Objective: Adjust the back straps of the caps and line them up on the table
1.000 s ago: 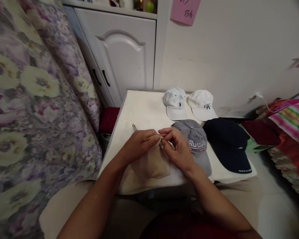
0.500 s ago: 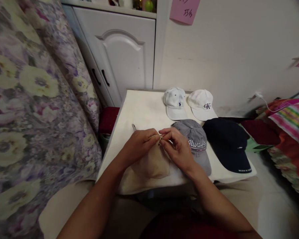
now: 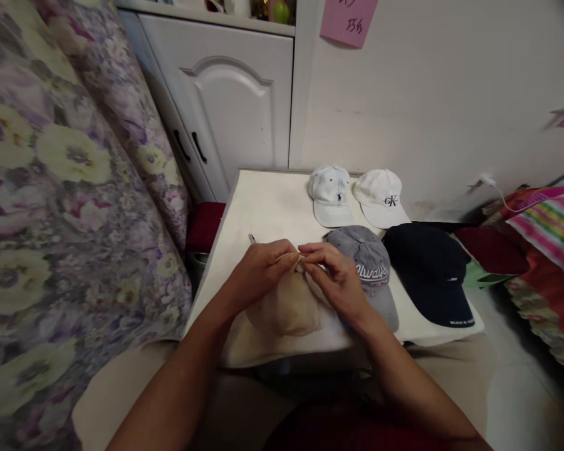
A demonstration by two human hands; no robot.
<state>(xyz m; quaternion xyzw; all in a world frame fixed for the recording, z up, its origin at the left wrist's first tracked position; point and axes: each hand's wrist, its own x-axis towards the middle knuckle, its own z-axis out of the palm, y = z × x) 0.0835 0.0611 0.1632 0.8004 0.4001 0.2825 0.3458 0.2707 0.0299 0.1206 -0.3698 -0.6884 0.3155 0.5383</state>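
A tan cap (image 3: 294, 307) rests at the near edge of the table, below my two hands. My left hand (image 3: 266, 269) pinches the strap at the cap's edge between thumb and fingers. From the other side, my right hand (image 3: 333, 272) grips the same strap, with its fingertips almost meeting the left ones. The small part between the fingertips is mostly hidden. Just right of my right hand lies a grey cap (image 3: 352, 244) with white lettering, partly covered by that hand.
Two white caps, one with a small blue emblem (image 3: 331, 194) and one lettered CK (image 3: 380, 194), sit along the table's (image 3: 263, 200) back edge. A navy cap (image 3: 427, 269) lies at the right. A floral curtain (image 3: 75, 219) hangs left; a white cabinet (image 3: 230, 106) stands behind.
Both hands have shifted very slightly left along with the strap they hold. The other caps stay where they were.
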